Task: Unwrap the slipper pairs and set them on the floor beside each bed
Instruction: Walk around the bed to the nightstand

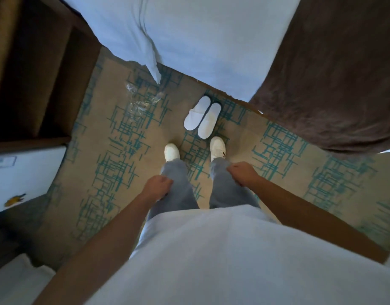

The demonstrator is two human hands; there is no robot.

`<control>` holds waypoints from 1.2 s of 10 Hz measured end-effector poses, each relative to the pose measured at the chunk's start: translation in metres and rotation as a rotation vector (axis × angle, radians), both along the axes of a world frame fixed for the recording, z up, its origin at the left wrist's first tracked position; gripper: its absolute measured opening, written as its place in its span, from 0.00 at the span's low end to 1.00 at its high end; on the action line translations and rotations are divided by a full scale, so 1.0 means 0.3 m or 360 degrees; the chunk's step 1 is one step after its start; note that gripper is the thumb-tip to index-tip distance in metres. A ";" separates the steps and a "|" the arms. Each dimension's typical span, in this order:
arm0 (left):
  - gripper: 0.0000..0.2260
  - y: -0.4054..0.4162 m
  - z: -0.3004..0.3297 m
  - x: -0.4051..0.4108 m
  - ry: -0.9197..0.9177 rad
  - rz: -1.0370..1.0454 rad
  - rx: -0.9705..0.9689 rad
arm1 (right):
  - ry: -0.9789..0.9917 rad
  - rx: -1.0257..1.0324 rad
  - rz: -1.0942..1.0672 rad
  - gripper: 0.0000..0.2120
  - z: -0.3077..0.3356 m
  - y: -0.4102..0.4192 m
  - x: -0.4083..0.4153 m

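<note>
Head view shows you the slipper pair (pixel 202 117) unwrapped and side by side on the carpet (pixel 114 164), just beside the bed (pixel 200 40) and close ahead of your shoes (pixel 218 147). They look light, thin and floppy, so to shift them you would likely pinch both at the open heels. The clear wrapper (pixel 143 100), flimsy and crinkled, lies to the left on the carpet. Your left hand (pixel 160 187) and right hand (pixel 242 173) hang loosely curled by your legs, each grip holding nothing.

Brown blanket (pixel 335 80) drapes the right; patterned carpet (pixel 114 137) underfoot; dark wooden nightstand (pixel 35 84) left
</note>
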State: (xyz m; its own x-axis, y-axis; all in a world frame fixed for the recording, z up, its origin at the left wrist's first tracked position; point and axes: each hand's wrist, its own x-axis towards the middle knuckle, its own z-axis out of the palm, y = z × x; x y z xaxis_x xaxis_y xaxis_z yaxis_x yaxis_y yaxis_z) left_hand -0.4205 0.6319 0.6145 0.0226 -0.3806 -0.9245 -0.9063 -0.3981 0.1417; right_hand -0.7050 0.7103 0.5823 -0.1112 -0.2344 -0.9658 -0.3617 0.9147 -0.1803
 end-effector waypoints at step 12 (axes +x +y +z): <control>0.18 -0.146 0.247 -0.496 0.0006 -0.2027 -0.0308 | 0.0153 0.0109 -0.1756 0.15 0.378 0.601 0.316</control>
